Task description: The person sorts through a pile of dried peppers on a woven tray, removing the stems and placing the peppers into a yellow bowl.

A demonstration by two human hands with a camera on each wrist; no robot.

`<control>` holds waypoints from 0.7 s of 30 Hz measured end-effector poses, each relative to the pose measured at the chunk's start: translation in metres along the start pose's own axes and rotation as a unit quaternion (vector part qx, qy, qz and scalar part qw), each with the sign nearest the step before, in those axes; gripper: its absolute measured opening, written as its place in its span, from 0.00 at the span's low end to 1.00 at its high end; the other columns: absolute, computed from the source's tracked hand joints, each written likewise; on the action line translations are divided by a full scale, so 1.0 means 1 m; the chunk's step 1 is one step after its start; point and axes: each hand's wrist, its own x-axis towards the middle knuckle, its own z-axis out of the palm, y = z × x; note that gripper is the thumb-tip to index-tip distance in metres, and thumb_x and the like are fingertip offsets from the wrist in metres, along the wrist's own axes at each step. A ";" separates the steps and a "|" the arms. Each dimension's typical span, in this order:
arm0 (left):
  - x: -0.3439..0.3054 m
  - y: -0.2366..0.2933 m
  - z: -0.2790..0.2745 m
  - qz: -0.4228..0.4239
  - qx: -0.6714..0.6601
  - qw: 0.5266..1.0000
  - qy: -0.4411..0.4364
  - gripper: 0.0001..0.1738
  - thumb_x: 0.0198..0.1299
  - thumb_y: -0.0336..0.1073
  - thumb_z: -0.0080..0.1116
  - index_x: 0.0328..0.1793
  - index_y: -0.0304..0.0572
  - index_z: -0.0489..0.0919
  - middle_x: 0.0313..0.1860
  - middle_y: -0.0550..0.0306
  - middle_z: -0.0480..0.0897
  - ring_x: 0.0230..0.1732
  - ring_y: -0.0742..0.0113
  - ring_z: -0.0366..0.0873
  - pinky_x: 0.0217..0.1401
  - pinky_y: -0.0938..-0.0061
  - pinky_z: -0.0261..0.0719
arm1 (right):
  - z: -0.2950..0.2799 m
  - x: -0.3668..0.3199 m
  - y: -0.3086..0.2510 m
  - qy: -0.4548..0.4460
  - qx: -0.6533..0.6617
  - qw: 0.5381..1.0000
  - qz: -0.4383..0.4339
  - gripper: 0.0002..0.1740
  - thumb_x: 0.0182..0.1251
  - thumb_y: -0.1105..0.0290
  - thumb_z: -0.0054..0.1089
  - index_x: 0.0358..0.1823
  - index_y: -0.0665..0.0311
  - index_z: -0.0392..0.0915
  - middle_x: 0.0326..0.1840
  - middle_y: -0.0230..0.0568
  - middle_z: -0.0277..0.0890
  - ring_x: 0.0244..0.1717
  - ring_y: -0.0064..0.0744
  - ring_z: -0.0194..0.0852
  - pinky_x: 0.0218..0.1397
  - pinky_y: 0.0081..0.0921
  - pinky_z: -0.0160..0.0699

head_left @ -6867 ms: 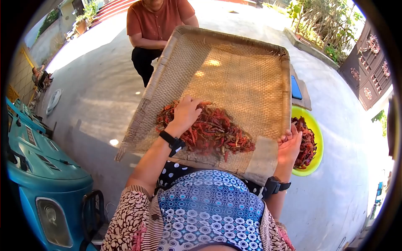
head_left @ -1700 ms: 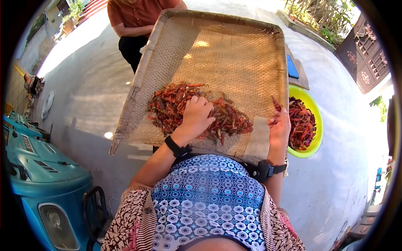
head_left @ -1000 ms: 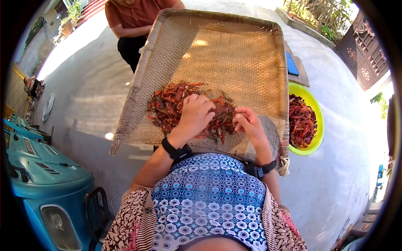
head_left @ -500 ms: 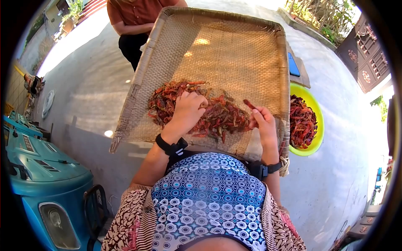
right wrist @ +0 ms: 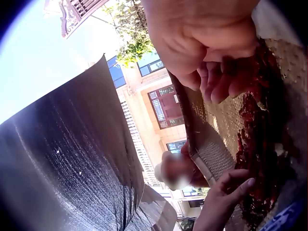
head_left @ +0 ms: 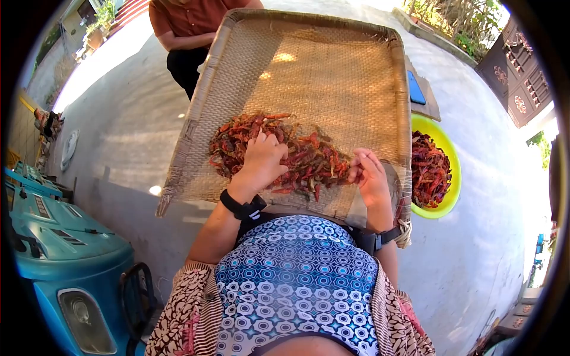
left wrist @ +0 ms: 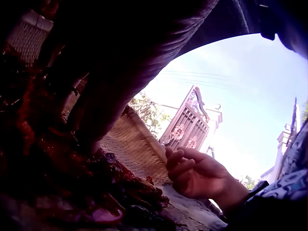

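Dried red chilies [head_left: 314,163] lie in a loose heap near the front of a shallow woven bamboo tray [head_left: 332,77]. My left hand [head_left: 261,160] reaches down into the left half of the heap, its fingertips hidden among the chilies; the thumb stands apart from the fingers in the right wrist view. At the heap's right end, my right hand [head_left: 373,181] is raised with its fingers loosely bent. No chili shows between its fingers [left wrist: 175,159] in the left wrist view.
A yellow-green basin [head_left: 454,169] of dark red chilies stands on the concrete right of the tray. Behind it are cardboard and a blue phone [head_left: 415,89]. A person in a rust shirt [head_left: 196,21] sits beyond the tray. A teal vehicle [head_left: 71,237] is at the left.
My right hand went from the tray's right edge to the heap, lifted a chili half a second ago, and now shows none. My left hand has shifted slightly left within the heap.
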 end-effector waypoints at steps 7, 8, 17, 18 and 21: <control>0.002 0.010 -0.009 0.028 -0.016 0.999 0.032 0.04 0.58 0.37 0.64 0.37 0.47 0.82 0.38 0.59 0.73 0.47 0.58 0.68 0.55 0.62 0.64 | 0.025 0.004 0.013 -0.134 -0.188 0.972 0.035 0.13 0.75 0.63 0.55 0.54 0.60 0.74 0.37 0.31 0.78 0.30 0.17 0.74 0.35 0.17 0.74; 0.002 0.011 -0.011 0.040 -0.034 0.998 0.031 0.05 0.60 0.37 0.62 0.37 0.46 0.82 0.37 0.58 0.73 0.47 0.58 0.68 0.55 0.62 0.64 | 0.027 0.005 0.014 -0.144 -0.192 0.970 0.043 0.16 0.74 0.63 0.56 0.57 0.62 0.72 0.38 0.32 0.77 0.30 0.18 0.73 0.35 0.18 0.74; 0.007 0.013 -0.007 0.028 -0.148 0.988 0.008 0.09 0.65 0.38 0.56 0.43 0.43 0.82 0.37 0.57 0.77 0.45 0.57 0.69 0.54 0.62 0.64 | 0.043 -0.001 0.021 -0.121 -0.359 0.925 -0.005 0.10 0.72 0.66 0.57 0.43 0.66 0.78 0.26 0.31 0.74 0.27 0.16 0.70 0.29 0.18 0.69; 0.008 0.015 -0.009 0.011 -0.144 0.990 0.004 0.09 0.64 0.38 0.57 0.43 0.43 0.82 0.37 0.57 0.77 0.46 0.57 0.69 0.54 0.62 0.64 | 0.042 -0.001 0.019 -0.125 -0.357 0.926 0.016 0.10 0.72 0.65 0.57 0.43 0.65 0.78 0.26 0.30 0.74 0.25 0.16 0.69 0.28 0.18 0.69; 0.009 0.013 -0.004 -0.019 -0.128 0.991 0.029 0.08 0.62 0.36 0.60 0.44 0.44 0.83 0.36 0.58 0.78 0.46 0.57 0.70 0.54 0.62 0.64 | 0.030 -0.001 0.011 -0.099 -0.322 0.941 0.024 0.09 0.72 0.65 0.57 0.41 0.64 0.77 0.25 0.29 0.73 0.23 0.15 0.68 0.25 0.17 0.67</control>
